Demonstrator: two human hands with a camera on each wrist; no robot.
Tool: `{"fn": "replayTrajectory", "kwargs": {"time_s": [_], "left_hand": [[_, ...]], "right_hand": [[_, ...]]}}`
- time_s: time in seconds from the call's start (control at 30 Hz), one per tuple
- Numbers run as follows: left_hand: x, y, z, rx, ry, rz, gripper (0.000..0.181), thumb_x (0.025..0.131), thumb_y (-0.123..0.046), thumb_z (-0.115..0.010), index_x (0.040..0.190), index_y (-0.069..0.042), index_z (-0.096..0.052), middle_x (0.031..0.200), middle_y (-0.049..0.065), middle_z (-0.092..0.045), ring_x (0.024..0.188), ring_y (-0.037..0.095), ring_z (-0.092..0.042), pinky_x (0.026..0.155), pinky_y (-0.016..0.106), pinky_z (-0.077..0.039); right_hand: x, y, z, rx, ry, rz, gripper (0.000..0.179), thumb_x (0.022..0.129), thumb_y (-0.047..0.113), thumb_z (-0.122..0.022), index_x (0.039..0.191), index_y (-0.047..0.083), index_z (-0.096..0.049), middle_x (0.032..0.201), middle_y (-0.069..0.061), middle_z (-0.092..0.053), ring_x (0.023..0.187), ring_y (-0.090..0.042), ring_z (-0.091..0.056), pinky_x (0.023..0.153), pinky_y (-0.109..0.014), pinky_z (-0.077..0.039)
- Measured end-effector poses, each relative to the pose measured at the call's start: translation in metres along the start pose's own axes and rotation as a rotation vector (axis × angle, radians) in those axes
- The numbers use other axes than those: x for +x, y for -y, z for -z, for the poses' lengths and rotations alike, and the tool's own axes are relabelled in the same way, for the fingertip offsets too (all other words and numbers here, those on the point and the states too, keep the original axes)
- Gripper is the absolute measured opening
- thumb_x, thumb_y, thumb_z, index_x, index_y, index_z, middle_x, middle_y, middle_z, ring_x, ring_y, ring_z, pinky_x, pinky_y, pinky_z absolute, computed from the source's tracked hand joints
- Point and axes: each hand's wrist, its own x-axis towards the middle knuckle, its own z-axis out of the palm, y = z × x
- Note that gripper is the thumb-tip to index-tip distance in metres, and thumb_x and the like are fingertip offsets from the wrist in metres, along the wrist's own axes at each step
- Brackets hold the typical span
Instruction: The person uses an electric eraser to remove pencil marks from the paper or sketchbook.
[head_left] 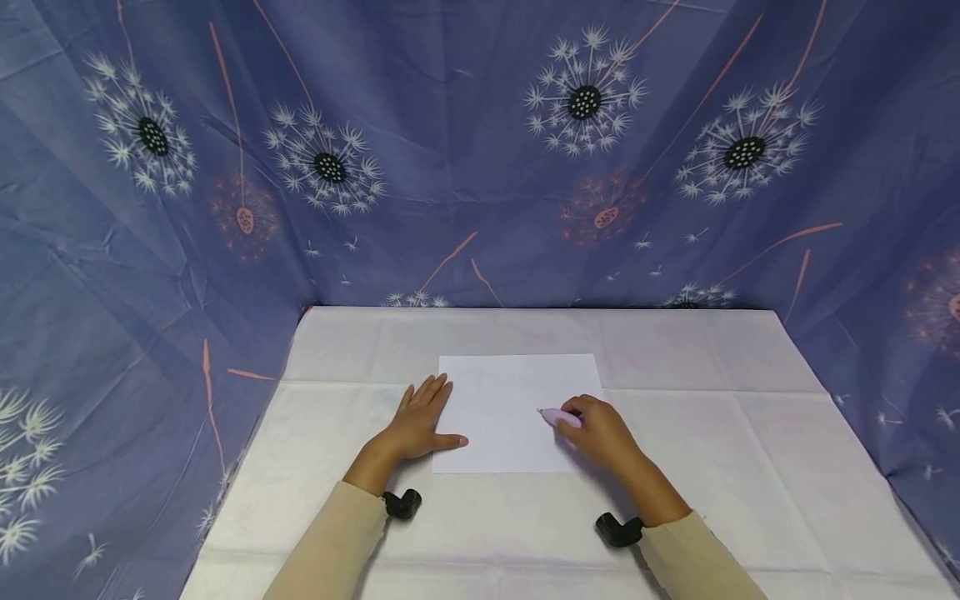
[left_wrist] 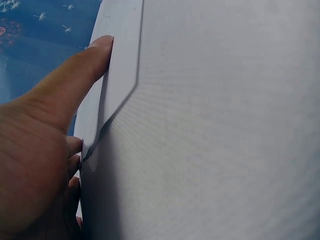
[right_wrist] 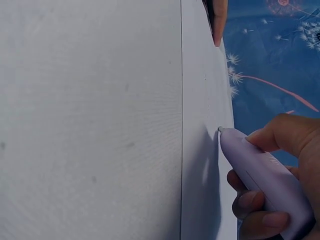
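A sheet of white paper [head_left: 502, 400] lies flat on the covered table. My left hand [head_left: 422, 423] rests on its left side, fingers extended up along the edge and the thumb stretched over the sheet. In the left wrist view that thumb [left_wrist: 95, 57] presses near the paper's lower edge. With my right hand [head_left: 600, 429] I grip a small lavender utility knife [right_wrist: 262, 175] over the right part of the sheet. Its short metal tip points left, close over the paper, and my thumb lies on top of its body.
A white creased cloth [head_left: 750, 467] covers the table. Behind it and at the sides hangs a blue curtain [head_left: 450, 150] with dandelion prints. Black wrist cameras [head_left: 619, 530] sit below both hands.
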Motion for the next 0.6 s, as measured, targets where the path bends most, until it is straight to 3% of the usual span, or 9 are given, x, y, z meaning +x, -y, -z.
{"fn": "replayTrajectory", "kwargs": {"time_s": [0.23, 0.6], "left_hand": [[-0.0014, -0.0013, 0.0016, -0.005, 0.003, 0.001, 0.106, 0.085, -0.059, -0.074, 0.162, -0.010, -0.021, 0.172, 0.007, -0.012, 0.160, 0.028, -0.006, 0.129, 0.055, 0.000], [-0.0008, 0.0004, -0.0003, 0.000, 0.000, -0.005, 0.106, 0.085, -0.059, -0.074, 0.162, -0.009, -0.021, 0.172, 0.008, -0.012, 0.160, 0.028, -0.006, 0.129, 0.056, 0.000]], "right_hand": [[0.0008, -0.0008, 0.0003, -0.006, -0.024, -0.020, 0.022, 0.091, 0.022, -0.074, 0.105, 0.005, -0.073, 0.104, -0.010, -0.072, 0.087, -0.022, -0.063, 0.079, -0.039, -0.052], [0.0013, 0.0007, 0.0015, 0.000, -0.025, -0.023, 0.020, 0.090, 0.021, -0.074, 0.103, 0.005, -0.074, 0.101, -0.010, -0.072, 0.085, -0.021, -0.062, 0.078, -0.039, -0.051]]}}
